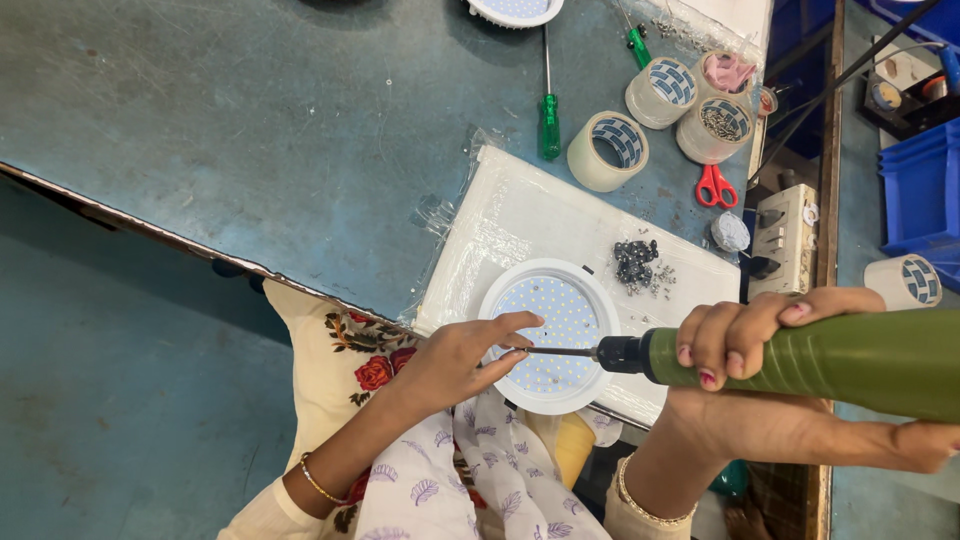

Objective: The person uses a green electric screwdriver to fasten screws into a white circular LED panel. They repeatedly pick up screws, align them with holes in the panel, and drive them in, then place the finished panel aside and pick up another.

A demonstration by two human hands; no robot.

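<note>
Powered driver meets round LED panel on a blue table (250, 130).

The right hand (740, 335) grips the green electric screwdriver (800, 358); the left hand (460, 360) pinches near its bit over the white lamp disc (560, 330). A slipping bit could nick fingertips or scar LEDs.

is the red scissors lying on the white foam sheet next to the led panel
No, the red scissors lie on the bare blue table, beyond the white foam sheet.

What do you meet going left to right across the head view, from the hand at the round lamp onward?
Left hand → round white LED lamp → pile of dark screws → right hand gripping the green electric screwdriver → white tape roll at the far right.
</note>
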